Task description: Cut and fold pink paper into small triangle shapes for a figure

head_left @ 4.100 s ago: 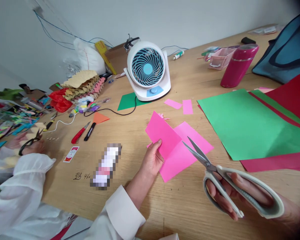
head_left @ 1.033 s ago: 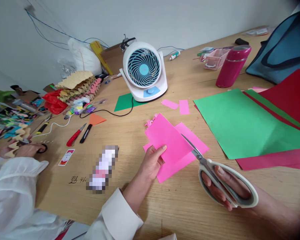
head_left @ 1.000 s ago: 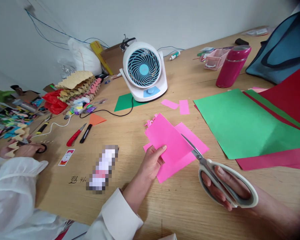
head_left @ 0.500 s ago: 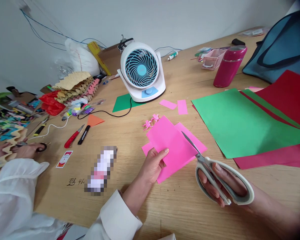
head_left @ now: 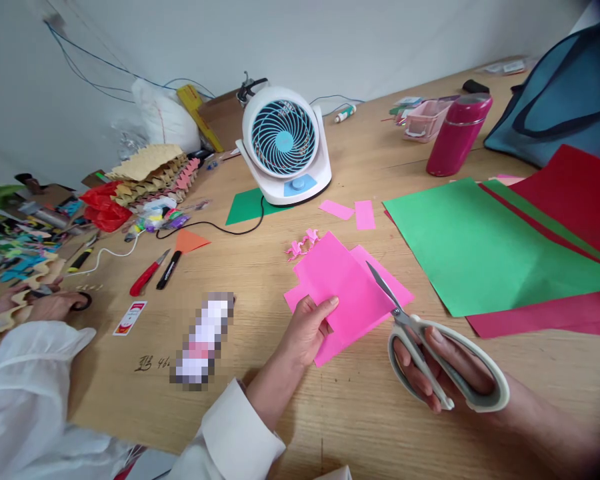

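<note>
My left hand (head_left: 307, 330) pinches a sheet of bright pink paper (head_left: 333, 270), thumb on top and the other fingers beneath. Another pink piece (head_left: 395, 283) shows behind its right side. In my right hand (head_left: 425, 367) is a pair of scissors (head_left: 405, 321) with white and grey handles, fingers and thumb through the loops. Their blades point up and left over the right part of the pink paper. Small curled pink cut-outs (head_left: 303, 245) lie just beyond the sheet, and two small pink rectangles (head_left: 365, 215) rest farther back.
A white fan (head_left: 283, 143) stands at the back. Large green sheets (head_left: 485, 247) and red sheets lie right, near a magenta flask (head_left: 460, 133) and blue bag (head_left: 560, 93). Left are a red knife (head_left: 149, 275), a black marker (head_left: 169, 270), a blurred phone-like object (head_left: 203, 340) and a co-worker's hand (head_left: 53, 307) with scissors.
The scissors in my right hand have opened slightly, their handles spreading a little. My left hand and the pink paper stay almost still. At the left, the co-worker's hand has shifted slightly.
</note>
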`<state>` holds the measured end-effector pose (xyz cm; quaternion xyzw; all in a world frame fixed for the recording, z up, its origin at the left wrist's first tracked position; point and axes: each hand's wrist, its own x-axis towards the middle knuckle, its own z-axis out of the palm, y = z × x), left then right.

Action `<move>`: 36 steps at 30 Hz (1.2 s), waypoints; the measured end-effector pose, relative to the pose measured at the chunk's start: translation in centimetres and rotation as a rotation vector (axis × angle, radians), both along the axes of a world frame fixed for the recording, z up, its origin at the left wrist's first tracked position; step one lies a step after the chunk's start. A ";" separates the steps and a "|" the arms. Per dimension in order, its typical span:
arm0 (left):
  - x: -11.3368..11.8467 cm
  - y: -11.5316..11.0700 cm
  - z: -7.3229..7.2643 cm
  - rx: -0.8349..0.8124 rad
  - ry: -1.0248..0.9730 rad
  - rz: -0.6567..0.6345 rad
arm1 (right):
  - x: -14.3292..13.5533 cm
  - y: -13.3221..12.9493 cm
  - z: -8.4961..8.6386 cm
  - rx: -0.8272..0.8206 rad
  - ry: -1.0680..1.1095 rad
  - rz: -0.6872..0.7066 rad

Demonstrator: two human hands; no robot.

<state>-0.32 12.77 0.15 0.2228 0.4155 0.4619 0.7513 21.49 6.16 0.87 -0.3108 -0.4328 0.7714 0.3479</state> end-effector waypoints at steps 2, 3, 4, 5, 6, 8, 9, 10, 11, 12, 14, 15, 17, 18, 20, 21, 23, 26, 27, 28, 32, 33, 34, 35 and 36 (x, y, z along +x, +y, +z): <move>0.0 0.0 0.0 0.002 0.001 0.004 | 0.0 0.0 0.1 -0.005 -0.002 -0.001; 0.0 0.0 0.0 0.001 0.003 0.005 | 0.0 0.0 0.1 -0.013 -0.006 -0.004; 0.0 0.0 0.0 0.001 0.005 0.006 | 0.0 0.0 0.1 -0.024 -0.013 -0.007; 0.1 0.0 0.0 0.002 0.006 0.005 | 0.0 0.0 0.0 -0.039 -0.023 -0.008; 0.1 0.0 0.0 0.004 0.005 0.004 | 0.0 0.0 -0.1 -0.054 -0.029 -0.008; 0.1 0.0 0.0 0.008 0.003 0.001 | 0.2 0.0 -0.6 -0.082 -0.024 -0.008; 0.1 0.0 0.0 0.008 0.003 0.002 | 0.3 -0.1 -0.9 -0.093 -0.019 -0.009; 0.1 0.0 0.0 0.004 0.005 0.004 | 0.4 -0.2 -1.2 -0.102 -0.015 -0.010; 0.0 0.0 0.0 0.000 0.008 0.008 | 0.5 -0.3 -1.5 -0.104 -0.013 -0.012; 0.0 0.1 0.0 -0.005 0.011 0.013 | 0.5 -0.4 -1.6 -0.104 -0.018 -0.013; 0.0 0.1 0.0 -0.013 0.011 0.018 | 0.6 -0.5 -1.6 -0.084 -0.045 -0.016; 0.0 0.1 -0.1 -0.012 0.008 0.018 | 0.6 -0.5 -1.5 -0.072 -0.060 -0.017; -0.1 0.1 -0.1 -0.007 0.001 0.011 | 0.4 -0.4 -1.0 -0.056 -0.090 -0.016; -0.1 0.1 -0.1 -0.004 -0.001 0.005 | 0.3 -0.4 -0.7 -0.056 -0.104 -0.012; -0.1 0.1 -0.1 0.002 0.000 -0.008 | 0.1 -0.2 -0.1 -0.053 -0.125 -0.005; -0.2 0.1 -0.1 0.001 0.001 -0.017 | 0.0 -0.1 0.2 -0.044 -0.135 -0.002; -0.2 0.0 -0.1 -0.002 0.007 -0.035 | -0.2 0.0 0.6 -0.020 -0.148 -0.003; -0.1 -0.2 0.0 -0.013 0.022 -0.056 | -0.3 0.2 0.5 -0.023 -0.133 -0.008; -0.1 -0.2 0.0 -0.015 0.029 -0.061 | -0.3 0.2 0.4 -0.032 -0.115 -0.008; -0.1 -0.3 0.0 -0.015 0.035 -0.064 | -0.2 0.2 0.2 -0.035 -0.091 -0.002; -0.1 -0.2 0.2 -0.008 0.039 -0.061 | 0.0 -0.1 -0.2 -0.017 -0.052 -0.001; -0.1 -0.2 0.3 -0.007 0.035 -0.057 | 0.0 -0.1 -0.1 -0.012 -0.051 -0.007; -0.1 -0.2 0.5 -0.007 0.031 -0.053 | 0.0 -0.2 0.0 -0.009 -0.046 -0.015; -0.1 -0.1 0.7 -0.007 0.028 -0.047 | 0.0 -0.2 0.1 -0.010 -0.038 -0.023; -0.1 -0.1 0.8 -0.009 0.028 -0.042 | -0.1 -0.3 0.3 -0.013 -0.028 -0.027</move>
